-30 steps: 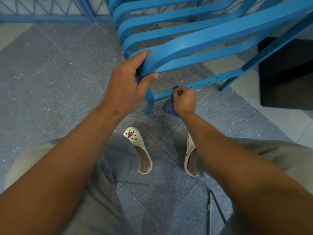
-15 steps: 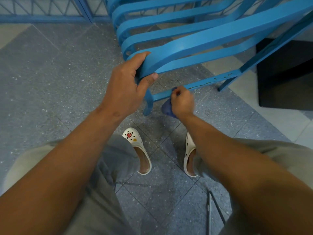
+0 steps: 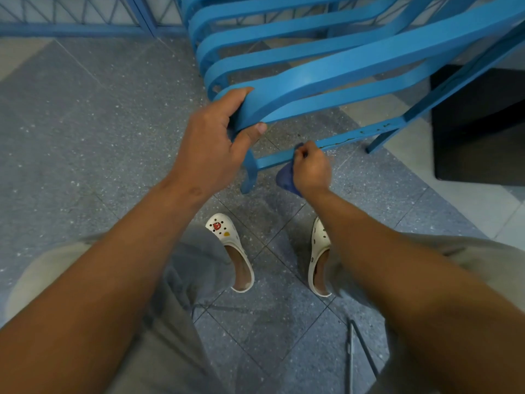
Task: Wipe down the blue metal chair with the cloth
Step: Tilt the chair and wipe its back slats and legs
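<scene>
Below, cloth (image 3: 286, 177) against chair (image 3: 341, 71) crossbar

No legible txt or labels anywhere.

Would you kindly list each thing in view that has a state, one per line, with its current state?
blue metal chair: tilted, steadied at its front slat.
left hand: grips the chair's front slat.
right hand: holds the cloth against the lower crossbar.
cloth: bunched, partly hanging below the hand.
lower crossbar: paint chipped in spots.
white clogs: worn, flat on the tiled floor.
</scene>
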`<state>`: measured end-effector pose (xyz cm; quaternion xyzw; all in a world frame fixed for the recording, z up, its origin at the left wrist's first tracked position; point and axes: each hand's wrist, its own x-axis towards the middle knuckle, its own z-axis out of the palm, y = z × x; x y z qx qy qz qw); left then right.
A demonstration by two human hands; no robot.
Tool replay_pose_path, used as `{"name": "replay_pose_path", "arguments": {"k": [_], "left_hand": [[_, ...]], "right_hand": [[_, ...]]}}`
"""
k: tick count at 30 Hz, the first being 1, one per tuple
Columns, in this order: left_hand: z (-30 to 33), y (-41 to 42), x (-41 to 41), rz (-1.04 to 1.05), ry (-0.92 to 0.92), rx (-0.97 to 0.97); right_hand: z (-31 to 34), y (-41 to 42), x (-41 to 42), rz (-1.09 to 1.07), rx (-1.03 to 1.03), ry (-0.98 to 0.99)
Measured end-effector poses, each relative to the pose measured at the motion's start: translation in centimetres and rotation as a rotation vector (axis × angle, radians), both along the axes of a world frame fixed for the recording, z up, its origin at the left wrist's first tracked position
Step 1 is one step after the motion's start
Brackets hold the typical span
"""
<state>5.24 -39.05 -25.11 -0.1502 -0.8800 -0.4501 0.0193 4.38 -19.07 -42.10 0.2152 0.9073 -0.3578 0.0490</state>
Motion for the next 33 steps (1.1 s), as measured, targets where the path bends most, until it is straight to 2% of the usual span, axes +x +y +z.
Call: {"name": "replay_pose_path", "arguments": {"k": [6, 10, 12, 16, 19, 22, 27, 30, 33], "left_hand": [[0.0, 0.1, 0.0, 0.020, -0.005, -0.019], [0.1, 0.0, 0.0, 0.018, -0.008, -0.030], [0.2, 0.0, 0.0, 0.017, -0.010, -0.038], [0.4, -0.1, 0.1, 0.012, -0.019, -0.052], [0.8, 0.0, 0.2, 0.010, -0.031, -0.068], [1.2, -0.1, 0.2, -0.001, -0.048, -0.102], [2.4, -0.2, 0.5, -0.007, -0.009, -0.193], [3.7, 0.3, 1.2, 0.080, 0.052, -0.138], [5.0, 0.6, 1.8, 0.166, 0.149, 0.006]], "right_hand": [[0.4, -5.0, 2.4, 0.326, 0.015, 0.064], [0.6, -4.2, 2.0, 0.418, 0.020, 0.045], [0.6, -2.4, 1.4, 0.388, 0.046, 0.026], [0.7, 2.4, 0.5, 0.135, 0.023, -0.005], [1.3, 5.5, -0.1, 0.050, 0.052, -0.040], [2.2, 7.3, 0.0, 0.081, 0.042, -0.048], [7.0, 7.9, 0.4, 0.249, 0.044, 0.030], [10.9, 9.3, 0.5, 0.307, 0.094, 0.071], [14.4, 11.2, 1.7, 0.252, 0.060, 0.161]]}}
